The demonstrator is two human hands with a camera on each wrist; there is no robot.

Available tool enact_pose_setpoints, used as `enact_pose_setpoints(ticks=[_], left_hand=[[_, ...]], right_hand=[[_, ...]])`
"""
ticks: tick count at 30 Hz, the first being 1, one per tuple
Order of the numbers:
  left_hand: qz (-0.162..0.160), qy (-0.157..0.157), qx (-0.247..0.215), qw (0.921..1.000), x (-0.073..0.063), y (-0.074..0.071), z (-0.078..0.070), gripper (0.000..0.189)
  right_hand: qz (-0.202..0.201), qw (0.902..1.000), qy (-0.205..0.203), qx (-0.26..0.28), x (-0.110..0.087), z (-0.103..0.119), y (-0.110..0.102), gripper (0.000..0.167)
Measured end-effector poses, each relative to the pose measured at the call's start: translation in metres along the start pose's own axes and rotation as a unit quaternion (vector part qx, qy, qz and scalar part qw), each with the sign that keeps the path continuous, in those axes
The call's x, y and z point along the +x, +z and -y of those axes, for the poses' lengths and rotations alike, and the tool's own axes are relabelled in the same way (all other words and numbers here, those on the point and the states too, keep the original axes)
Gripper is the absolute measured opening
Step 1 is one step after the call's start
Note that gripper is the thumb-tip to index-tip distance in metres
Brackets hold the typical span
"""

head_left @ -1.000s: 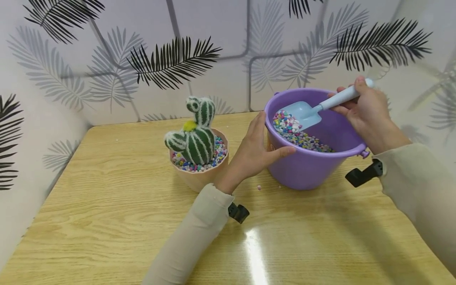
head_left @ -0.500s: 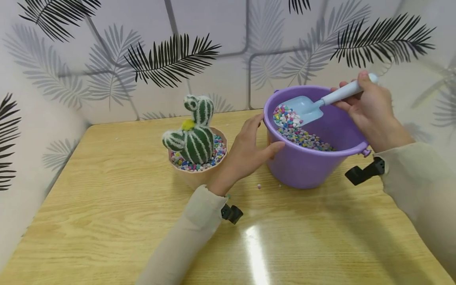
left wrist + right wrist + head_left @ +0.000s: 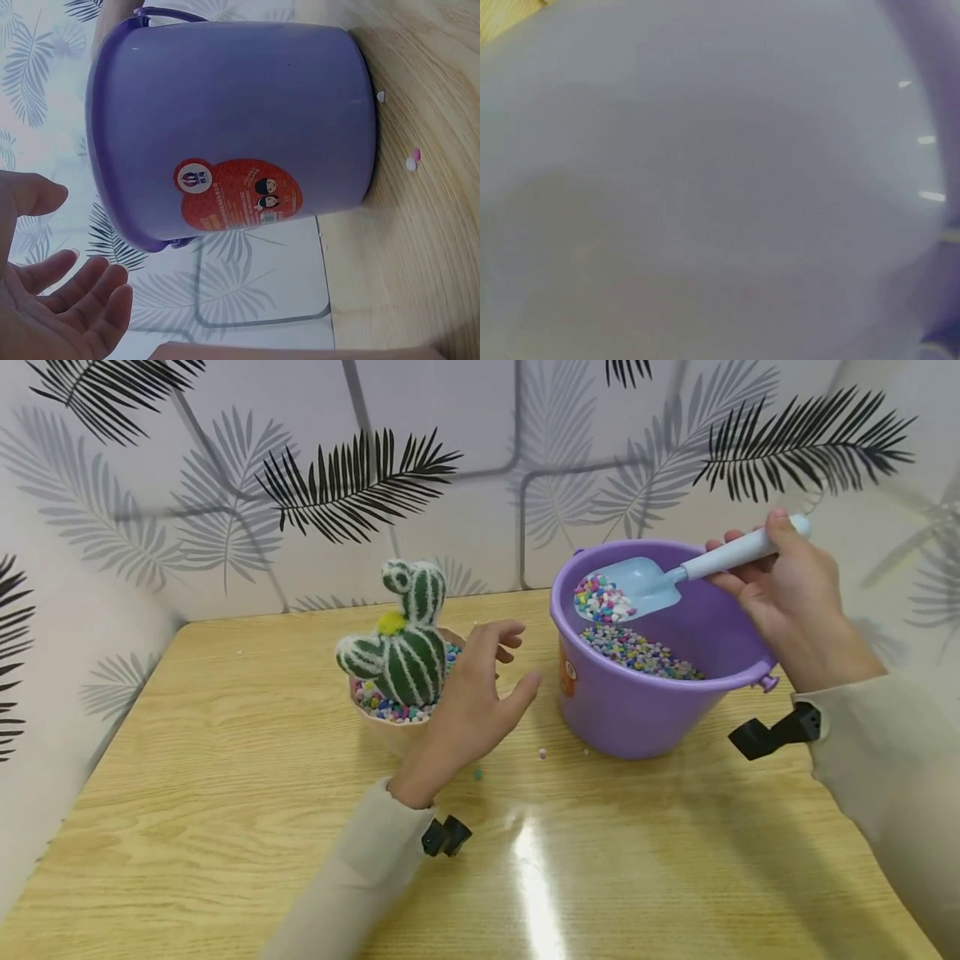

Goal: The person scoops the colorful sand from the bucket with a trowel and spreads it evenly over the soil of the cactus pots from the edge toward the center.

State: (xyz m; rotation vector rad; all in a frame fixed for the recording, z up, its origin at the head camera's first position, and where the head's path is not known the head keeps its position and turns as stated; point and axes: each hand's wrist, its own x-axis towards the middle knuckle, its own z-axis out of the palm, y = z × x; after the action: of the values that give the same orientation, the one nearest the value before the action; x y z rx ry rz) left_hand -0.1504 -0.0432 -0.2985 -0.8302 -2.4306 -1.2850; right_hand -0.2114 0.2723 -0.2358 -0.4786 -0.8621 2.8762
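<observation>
In the head view my right hand [image 3: 795,589] grips the white handle of a light blue hand shovel [image 3: 656,583]. Small coloured pebbles [image 3: 602,600] lie on the shovel's blade, which is over the purple bucket [image 3: 637,718]. More mixed pebbles cover the bucket's bottom. My left hand [image 3: 472,702], fingers loosely bent and holding nothing, is between the bucket and a peach flowerpot [image 3: 386,731], overlapping the pot's right side. A green knitted cactus [image 3: 412,664] with a yellow flower stands in the pot among coloured pebbles. The right wrist view shows only the bucket's blurred purple wall [image 3: 727,165].
A few stray pebbles [image 3: 542,753] lie on the wooden table [image 3: 225,827] in front of the bucket. Behind the table rises a wall [image 3: 480,543] with a leaf pattern. The left wrist view shows a red sticker [image 3: 244,195] on the bucket's side.
My left hand has come away from the bucket's rim and moved left towards the flowerpot. My right hand has shifted slightly up and right, the loaded shovel staying over the bucket.
</observation>
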Motion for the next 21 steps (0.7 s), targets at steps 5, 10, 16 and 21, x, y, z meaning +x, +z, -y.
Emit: enact_pose_setpoints(ticks=[5,10,16,21], left_hand=[[-0.013,0.008,0.027,0.9995,-0.01,-0.01,-0.001,0.039],[-0.039,0.008,0.029,0.9988,-0.022,-0.02,0.002,0.031],[-0.065,0.011,0.044,0.9969,-0.034,-0.029,0.01,0.025],[-0.094,0.023,0.061,0.9935,-0.042,-0.035,0.015,0.023]], right_hand=[[-0.003,0.9999,0.001,0.012,-0.003,0.002,0.0,0.024],[0.003,0.9997,0.002,0.023,-0.007,0.001,0.001,0.026],[0.012,0.999,-0.002,0.043,-0.013,-0.004,0.001,0.029],[0.019,0.9991,-0.009,0.038,-0.017,-0.01,0.001,0.028]])
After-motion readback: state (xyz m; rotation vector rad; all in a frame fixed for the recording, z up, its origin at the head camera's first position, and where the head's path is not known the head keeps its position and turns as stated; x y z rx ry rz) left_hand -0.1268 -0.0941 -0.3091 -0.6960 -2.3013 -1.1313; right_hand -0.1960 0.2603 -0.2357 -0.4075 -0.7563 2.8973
